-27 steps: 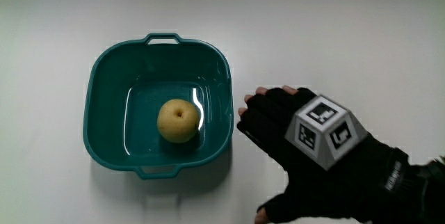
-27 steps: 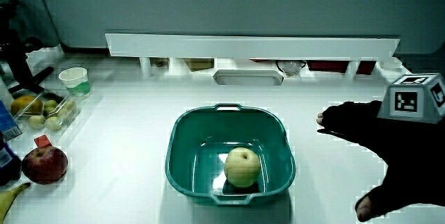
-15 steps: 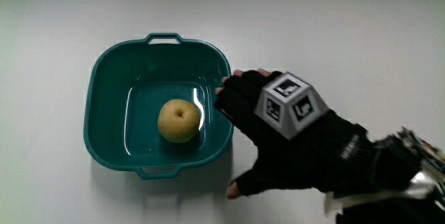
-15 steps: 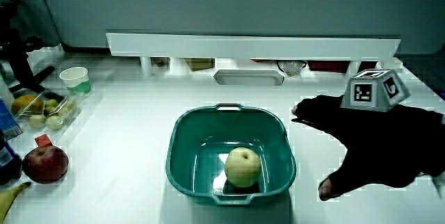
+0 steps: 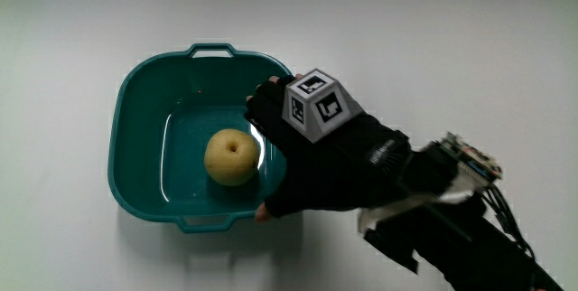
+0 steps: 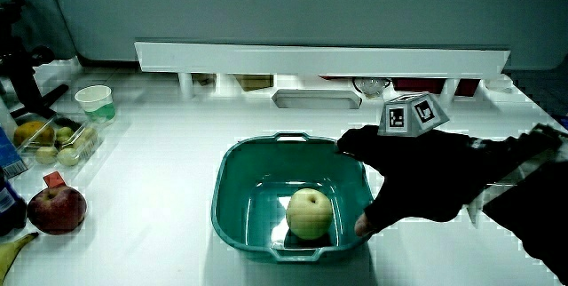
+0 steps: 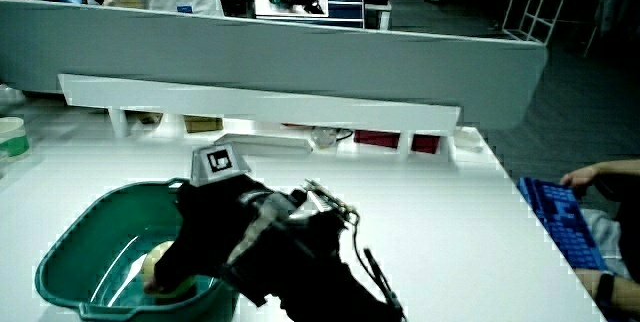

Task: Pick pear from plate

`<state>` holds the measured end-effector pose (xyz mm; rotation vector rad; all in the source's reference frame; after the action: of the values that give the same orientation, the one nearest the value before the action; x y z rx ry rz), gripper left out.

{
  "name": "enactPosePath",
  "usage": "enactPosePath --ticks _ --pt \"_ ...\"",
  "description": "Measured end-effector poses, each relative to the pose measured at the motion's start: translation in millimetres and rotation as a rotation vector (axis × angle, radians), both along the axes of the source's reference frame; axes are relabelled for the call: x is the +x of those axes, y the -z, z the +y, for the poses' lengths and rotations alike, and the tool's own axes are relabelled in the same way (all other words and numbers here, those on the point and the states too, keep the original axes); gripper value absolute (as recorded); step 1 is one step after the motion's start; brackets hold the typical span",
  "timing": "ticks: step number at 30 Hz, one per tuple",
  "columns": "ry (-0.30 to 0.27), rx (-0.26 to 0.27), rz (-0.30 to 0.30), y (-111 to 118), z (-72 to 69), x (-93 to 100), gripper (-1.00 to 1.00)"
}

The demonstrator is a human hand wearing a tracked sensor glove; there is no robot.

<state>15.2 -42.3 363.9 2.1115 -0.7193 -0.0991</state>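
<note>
A yellow pear lies in the middle of a teal basin with two small handles. The basin and the pear show in both side views; in a side view the hand hides most of the pear. The gloved hand hovers over the basin's rim beside the pear, palm down, fingers spread and holding nothing. Its thumb tip sits at the rim nearest the person. The patterned cube rides on the hand's back. The hand is apart from the pear.
At the table's edge in a side view lie a red apple, a banana tip, a clear box of fruit and a paper cup. A white shelf runs along the low partition.
The hand has moved from the bare table beside the basin to over the basin's rim, closer to the pear. The pear and basin have stayed put.
</note>
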Motion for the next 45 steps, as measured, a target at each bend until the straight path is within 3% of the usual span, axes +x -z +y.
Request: enactPosePath --ticks 1,4,6,7,10,11,12,14,16,20,21,25,26,27,30,31,34,37,40,43,45 --pt "-0.004 -0.006 0.015 -3.6 -1.6 -2.1 0.0" --pt "0.008 -0.065 -0.043 -8.3 -4.8 -7.7 0.0" --pt "-0.01 -0.056 -0.059 -13.5 -8.4 -8.2 0.0" --pt "-0.012 -0.075 -0.056 -17.1 -9.6 -9.0 0.0" --pt "-0.037 -0.064 -0.015 -30.7 -13.9 -12.7 0.0" --pt "-0.038 -0.098 -0.02 -35.5 -14.9 -14.9 0.0" --pt "-0.044 -0.087 0.008 -39.8 -16.4 -17.3 0.0" --pt "-0.046 -0.111 -0.001 -43.5 -18.1 -22.6 0.0" --pt "-0.033 -0.124 -0.052 -44.1 -18.2 -28.4 0.0" --pt "-0.023 -0.132 -0.061 -51.2 -15.3 -39.2 0.0" --pt "-0.03 -0.113 -0.019 -55.5 -15.2 -41.3 0.0" --pt "-0.018 -0.118 -0.005 -63.0 -13.8 -49.4 0.0" --pt "-0.029 -0.077 0.014 -65.9 -14.4 -50.6 0.0" --pt "-0.02 -0.109 0.02 -68.6 -14.2 -52.3 0.0" --pt "-0.019 -0.091 0.019 -73.7 -13.7 -57.7 0.0" --pt "-0.014 -0.107 0.018 -76.0 -12.7 -59.7 0.0" --pt "-0.006 -0.112 0.059 -82.9 -11.9 -64.3 0.0" --pt "0.003 -0.135 0.034 -85.1 -11.1 -67.6 0.0" --pt "-0.002 -0.115 0.046 -87.1 -10.1 -69.8 0.0" --pt "0.008 -0.145 0.028 -88.7 -9.3 -70.5 0.0" --pt "-0.005 -0.118 0.074 -91.1 -9.6 -69.8 0.0"
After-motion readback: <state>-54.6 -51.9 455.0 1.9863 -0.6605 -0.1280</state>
